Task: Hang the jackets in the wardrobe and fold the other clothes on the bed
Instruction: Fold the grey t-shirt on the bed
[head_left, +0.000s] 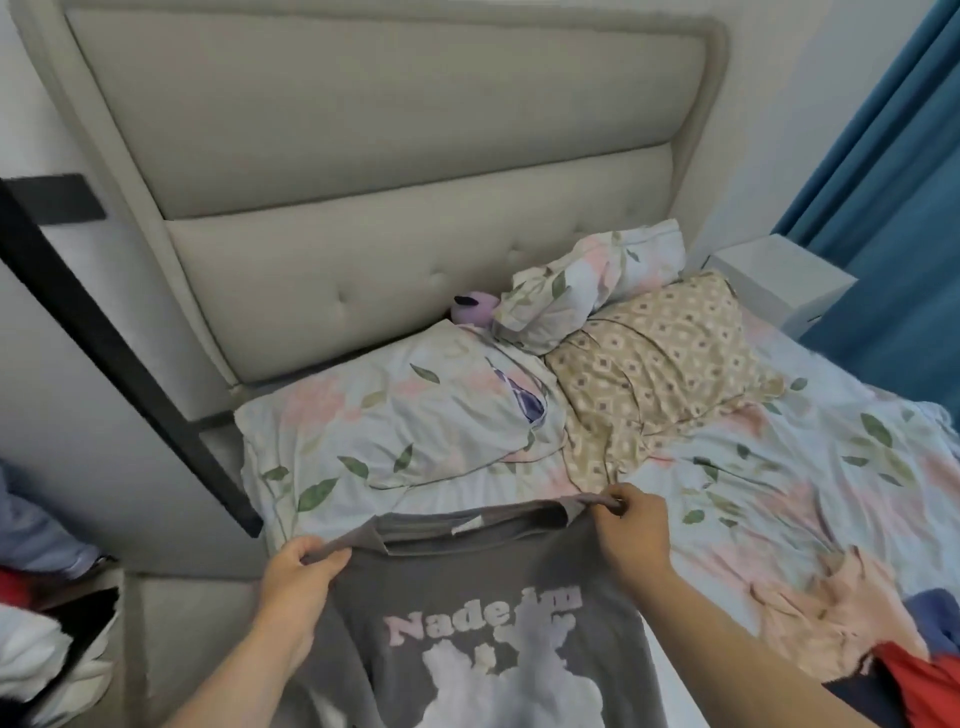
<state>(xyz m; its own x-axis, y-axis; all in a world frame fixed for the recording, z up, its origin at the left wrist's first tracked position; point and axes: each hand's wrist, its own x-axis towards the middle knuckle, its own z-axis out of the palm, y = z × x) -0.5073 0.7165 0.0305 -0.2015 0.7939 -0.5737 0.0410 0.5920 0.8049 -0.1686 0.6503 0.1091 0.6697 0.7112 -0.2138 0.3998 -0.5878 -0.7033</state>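
- Left hand (304, 574), at about 7 o'clock in the view, pinches one shoulder of the grey T-shirt (467, 597), thumb on top and fingers curled under the cloth.
- At about 5 o'clock the right hand (631, 525) grips the other shoulder in the same way, bunching the seam between thumb and fingers.
- The shirt hangs stretched between the two hands with its printed side towards the camera. Its collar lies between them and its body drops out of view at 6 o'clock, over the near edge of the bed (779, 467).
- This looks like the start of one fold: the shirt is held up by the shoulders and not yet laid flat.
- No folded stack shows anywhere on the bed, so I judge most of the folding is left.
- A loose heap at 4 o'clock, with a peach garment (831, 613), a red one (914, 680) and a blue one (935, 608), waits unfolded near the right forearm.
- More bundled clothes (31, 649) sit at 8 o'clock; whether any are jackets I cannot tell, and no hung jacket is in view.
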